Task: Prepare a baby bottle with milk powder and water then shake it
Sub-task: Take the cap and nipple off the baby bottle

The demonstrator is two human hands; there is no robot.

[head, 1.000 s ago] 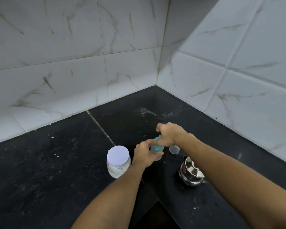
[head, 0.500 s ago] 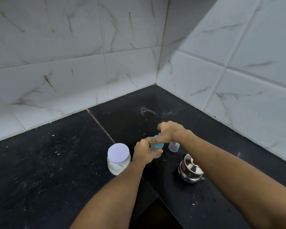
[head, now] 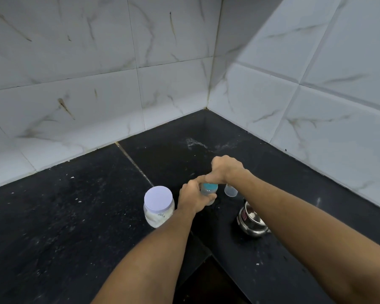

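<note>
Teal-collared clear bottle (head: 208, 191), both hands.

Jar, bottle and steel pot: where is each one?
jar (head: 158, 198), head view, on its flat white lid.
bottle (head: 209, 188), head view, on its teal collar.
steel pot (head: 251, 222), head view, on its shiny side.

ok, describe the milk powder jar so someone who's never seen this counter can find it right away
Start at the black counter that runs into the tiled corner. Near its front edge, just left of the left hand gripping the baby bottle, stands the jar. It alone has a flat pale lilac lid over a clear body with white powder; the steel pot and small clear cup sit to the right.
</note>
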